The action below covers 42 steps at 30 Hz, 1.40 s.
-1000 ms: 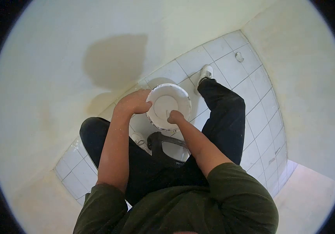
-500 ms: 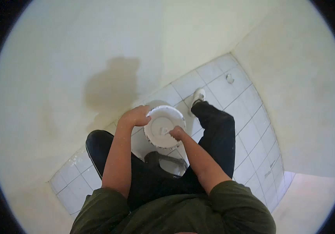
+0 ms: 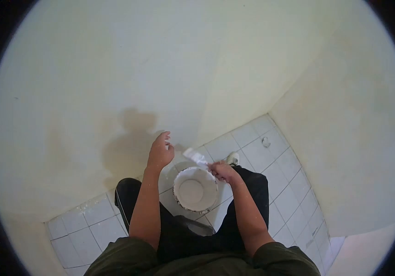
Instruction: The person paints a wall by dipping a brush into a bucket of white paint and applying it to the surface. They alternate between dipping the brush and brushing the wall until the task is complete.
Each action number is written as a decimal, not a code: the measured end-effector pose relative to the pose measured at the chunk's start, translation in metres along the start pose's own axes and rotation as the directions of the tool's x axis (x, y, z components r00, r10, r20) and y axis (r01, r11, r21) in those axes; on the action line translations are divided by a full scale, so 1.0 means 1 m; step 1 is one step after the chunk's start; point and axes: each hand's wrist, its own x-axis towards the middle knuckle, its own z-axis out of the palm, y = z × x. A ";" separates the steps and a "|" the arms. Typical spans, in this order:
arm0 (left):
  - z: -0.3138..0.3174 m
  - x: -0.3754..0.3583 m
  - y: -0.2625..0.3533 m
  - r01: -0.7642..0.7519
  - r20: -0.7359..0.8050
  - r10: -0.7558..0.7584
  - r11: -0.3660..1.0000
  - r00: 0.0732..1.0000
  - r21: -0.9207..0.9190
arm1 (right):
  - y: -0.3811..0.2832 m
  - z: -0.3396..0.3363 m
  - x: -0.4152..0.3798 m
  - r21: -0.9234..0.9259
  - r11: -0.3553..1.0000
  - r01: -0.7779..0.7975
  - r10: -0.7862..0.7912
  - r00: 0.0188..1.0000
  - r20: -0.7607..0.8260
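Brush (image 3: 195, 157): it's sticking out past the bucket's far rim, head pointing left toward the wall, looking all white
Right hand (image 3: 223, 171): I'm gripping the brush handle, fingers closed around it, right by the bucket's right rim; can't tell if I'm touching the rim
Bucket (image 3: 210, 186): sitting upright between my legs, white inside, dark marks showing along the rim
Left hand (image 3: 161, 152): I'm hanging it up left of the bucket, half open with fingers loosely curled, gripping nothing I can see; can't tell if it's touching the wall
Legs (image 3: 256, 186): I'm spreading them either side of the bucket, black pants, one pale shoe (image 3: 233, 158) poking out
Wall (image 3: 170, 60): rising pale behind it all, catching my shadow
Floor (image 3: 89, 218): showing white tiles, a small scrap (image 3: 265, 142) lying off right
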 end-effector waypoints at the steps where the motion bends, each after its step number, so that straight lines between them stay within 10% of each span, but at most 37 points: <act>1: 0.000 0.003 -0.001 -0.020 -0.057 0.019 0.999 0.998 -0.028 | -0.025 0.003 -0.012 0.063 0.997 0.049 -0.044 0.997 -0.070; 17: -0.005 0.007 -0.003 -0.046 -0.106 0.035 0.994 0.994 -0.100 | -0.320 -0.003 -0.144 0.198 0.654 0.730 -0.602 0.661 -0.449; 23: -0.003 0.009 -0.003 -0.068 -0.091 0.059 0.992 0.994 -0.107 | -0.338 0.001 -0.177 0.244 0.418 0.875 -0.728 0.483 -0.486; 42: -0.006 0.008 0.036 -0.182 0.024 0.185 0.979 0.982 -0.094 | -0.118 0.025 0.040 0.238 0.935 0.261 -0.165 0.918 -0.360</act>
